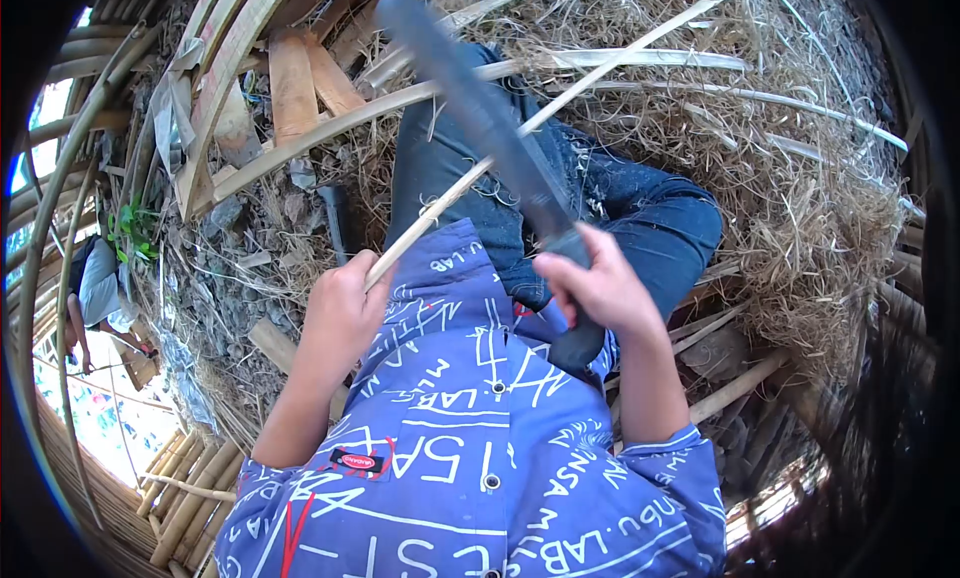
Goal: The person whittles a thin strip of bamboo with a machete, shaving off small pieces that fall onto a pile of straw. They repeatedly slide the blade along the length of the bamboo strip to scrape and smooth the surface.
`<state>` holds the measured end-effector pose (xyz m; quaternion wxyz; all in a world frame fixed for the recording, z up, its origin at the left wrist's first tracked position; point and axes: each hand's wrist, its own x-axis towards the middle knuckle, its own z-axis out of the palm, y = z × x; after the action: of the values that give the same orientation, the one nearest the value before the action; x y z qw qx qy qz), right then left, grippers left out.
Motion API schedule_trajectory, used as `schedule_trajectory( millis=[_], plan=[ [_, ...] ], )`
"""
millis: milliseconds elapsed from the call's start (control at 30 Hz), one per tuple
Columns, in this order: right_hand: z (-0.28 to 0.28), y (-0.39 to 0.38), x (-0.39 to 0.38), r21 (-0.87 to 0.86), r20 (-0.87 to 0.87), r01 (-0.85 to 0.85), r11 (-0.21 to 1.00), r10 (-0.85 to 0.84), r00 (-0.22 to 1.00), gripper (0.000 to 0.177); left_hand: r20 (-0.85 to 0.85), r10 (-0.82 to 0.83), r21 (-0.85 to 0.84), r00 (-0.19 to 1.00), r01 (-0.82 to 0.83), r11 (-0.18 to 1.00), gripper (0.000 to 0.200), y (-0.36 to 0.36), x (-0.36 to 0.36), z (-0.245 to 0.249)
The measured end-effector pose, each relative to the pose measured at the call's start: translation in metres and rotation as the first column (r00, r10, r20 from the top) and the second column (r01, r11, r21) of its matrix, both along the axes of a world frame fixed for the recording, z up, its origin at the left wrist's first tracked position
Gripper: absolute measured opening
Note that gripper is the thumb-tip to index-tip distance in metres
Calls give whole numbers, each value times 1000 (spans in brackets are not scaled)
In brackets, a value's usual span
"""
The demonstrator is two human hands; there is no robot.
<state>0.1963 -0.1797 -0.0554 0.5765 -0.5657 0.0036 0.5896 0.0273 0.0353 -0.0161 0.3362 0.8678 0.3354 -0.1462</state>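
Note:
My left hand is closed round the near end of a long pale bamboo strip, which slants up to the right over my legs. In my right hand is the black handle of a large knife. Its broad dark blade points up and to the left, slightly blurred, and crosses the strip above my lap. Whether blade and strip touch, I cannot tell.
Curly shavings lie heaped at the right. Long split strips curve across the ground ahead. A dark handle lies left of my legs. Another person is at the far left, near bamboo poles.

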Motion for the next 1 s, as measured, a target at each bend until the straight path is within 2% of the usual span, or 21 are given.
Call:
schedule_trajectory(
  millis=[67, 133, 167, 267, 333, 400, 467, 600, 667, 700, 767, 800, 933, 1000],
  plan=[
    [2, -5, 3, 55, 6, -104, 993, 104, 995, 20, -27, 13, -22, 1000, -14, 1000, 23, 2, 3, 6],
    [-4, -15, 17, -18, 103, -57, 998, 59, 993, 20, -28, 87, -168, 996, -90, 982, 25, 4, 1, 10],
    [-12, -21, 25, -22, 103, 33, 999, -30, 994, 21, -64, 90, -216, 994, -102, 971, 27, 7, 2, 12],
    [-26, -33, 54, -52, 148, 319, 946, -309, 940, 25, -15, 42, -217, 999, -44, 975, 23, 6, -2, 11],
    [-34, -33, 68, -42, 165, 426, 904, -414, 895, 27, -26, 17, -175, 1000, -21, 984, 22, 2, 0, 12],
    [-39, -36, 85, -56, 189, 396, 917, -379, 906, 29, -41, -5, -83, 999, 2, 997, 22, 1, 2, 9],
    [-38, -40, 103, -93, 307, 346, 934, -304, 902, 30, -15, -13, -35, 1000, 12, 999, 23, 1, 9, 14],
    [-43, -45, 145, -98, 438, 357, 929, -282, 854, 29, -32, -4, -166, 999, -1, 986, 23, 16, -2, 10],
    [-57, -42, 149, -110, 447, 390, 914, -305, 841, 28, -128, 78, -374, 989, -121, 920, 26, 21, -4, 5],
    [-58, -35, 143, -139, 429, 386, 912, -295, 854, 28, -124, 83, -373, 989, -124, 920, 26, 23, -3, 5],
    [-59, -25, 126, -174, 366, 371, 912, -290, 884, 28, -298, 125, -502, 946, -266, 823, 30, 27, -3, 5],
    [-57, -26, 120, -130, 306, 354, 926, -302, 903, 27, -303, 127, -500, 944, -271, 823, 30, 28, -5, 6],
    [-53, -33, 112, -133, 206, 336, 933, -305, 930, 24, -326, 124, -575, 937, -301, 761, 34, 35, -13, 9],
    [-51, -26, 105, -95, 195, 323, 942, -301, 934, 23, -328, 123, -605, 937, -308, 734, 34, 38, -10, 8]
  ],
)
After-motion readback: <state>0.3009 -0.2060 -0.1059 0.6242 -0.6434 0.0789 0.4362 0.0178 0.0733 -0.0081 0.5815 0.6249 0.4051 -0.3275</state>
